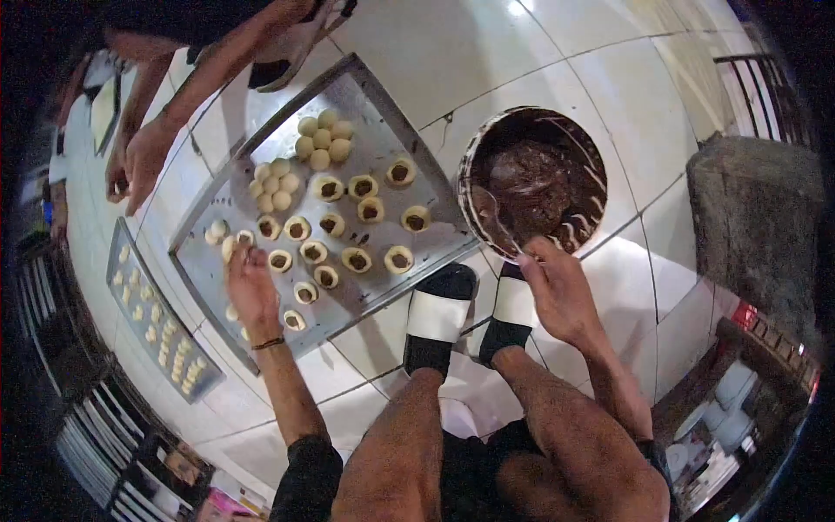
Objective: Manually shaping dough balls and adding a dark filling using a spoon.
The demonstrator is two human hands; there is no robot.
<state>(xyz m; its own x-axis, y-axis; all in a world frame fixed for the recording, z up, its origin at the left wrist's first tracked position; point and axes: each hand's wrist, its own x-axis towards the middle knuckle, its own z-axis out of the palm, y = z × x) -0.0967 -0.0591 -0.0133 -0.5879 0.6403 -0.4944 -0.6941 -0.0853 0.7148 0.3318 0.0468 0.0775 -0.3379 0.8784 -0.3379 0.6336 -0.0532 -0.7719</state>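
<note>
My right hand (558, 291) grips a metal spoon (497, 217), whose bowl end dips into a round bucket (465, 165) of dark brown chocolate-like filling (531, 187). Over the left part of a large metal tray (383, 300), my left hand (252, 291) has its fingers curled together at a small pale dough piece (230, 249); the fingertips partly hide it. Several flattened dough rounds (357, 259) with dabs of brown filling lie across the tray. Two clusters of smooth dough balls (322, 139) sit toward its far side.
A smaller tray (206, 380) with rows of shaped dough stands at the left. Another person's hand (143, 161) hangs beyond the big tray's left corner. My slippered feet (437, 315) are between tray and bucket. At the right are a dark mat-like surface (757, 226) and white containers (731, 404).
</note>
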